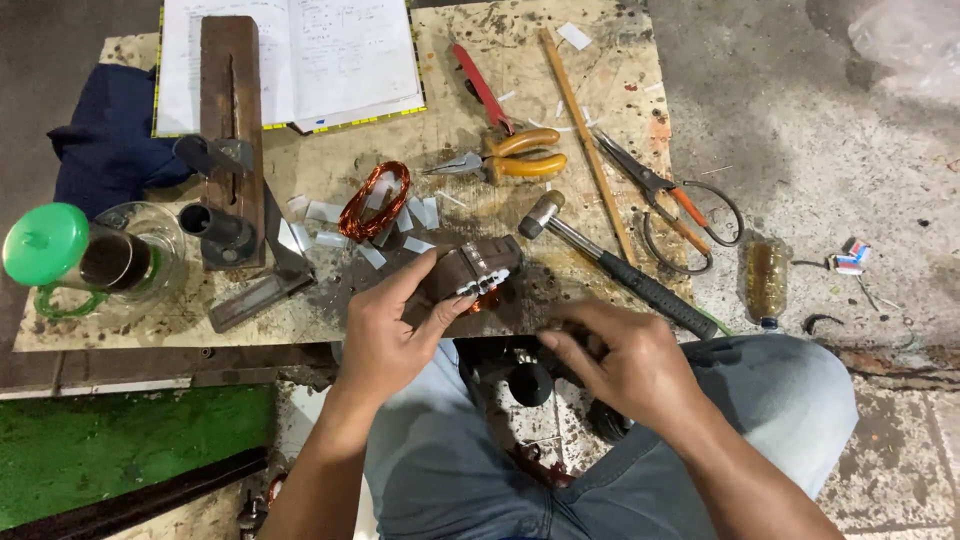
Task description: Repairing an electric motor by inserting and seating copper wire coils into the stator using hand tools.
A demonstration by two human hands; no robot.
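Closest to us are our knees in jeans, with some dark round part (530, 383) sitting between them that we can't really make out. Our right hand (625, 360) is curled down over the board's near edge, fingers bunched together, but whether it's pinching anything we honestly can't tell since the knuckles hide it.

Our left hand (385, 335) is clamped on a small dark motor core (477, 272), thumb and fingers wrapped round one end so the end with white slot liners and a bit of copper winding faces out where we can see it. It's held just above the near edge of the scuffed wooden board (450, 120).

Just past that lies a loose copper wire coil (375, 200) among white paper strips. To the right sit a hammer (620, 268), yellow-handled pliers (515, 155) and scissors (665, 195), all within easy grab range. Left side has a metal jig on a wooden block (232, 140) and a glass mug with a green lid (60, 250). At the far edge there's an open notebook (300, 60).
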